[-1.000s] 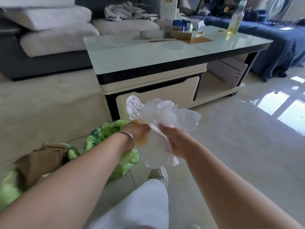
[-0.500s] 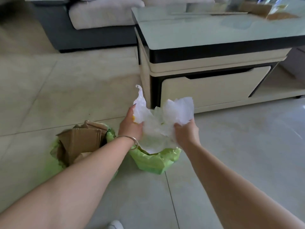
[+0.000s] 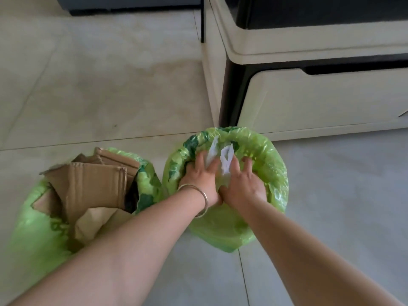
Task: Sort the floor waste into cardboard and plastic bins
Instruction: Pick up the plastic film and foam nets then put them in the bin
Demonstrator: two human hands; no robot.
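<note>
Pressing down inside the right green-lined plastic bin (image 3: pixel 262 151), left hand (image 3: pixel 199 173) and right hand (image 3: pixel 241 184) lie side by side, fingers spread flat on crumpled white plastic wrap (image 3: pixel 225 159), gripping nothing. Beside it, touching, the left green-lined bin (image 3: pixel 33 219) holds folded brown cardboard pieces (image 3: pixel 92 184). Both stand on the tiled floor (image 3: pixel 99 85).

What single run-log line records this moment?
step: plastic into bin | left hand: pressing white plastic | right hand: pressing too | right bin: receiving | left bin: cardboard

Pale glossy floor tiles (image 3: pixel 99 89) run beneath a cream low table (image 3: pixel 309 96) with a dark recess.
</note>
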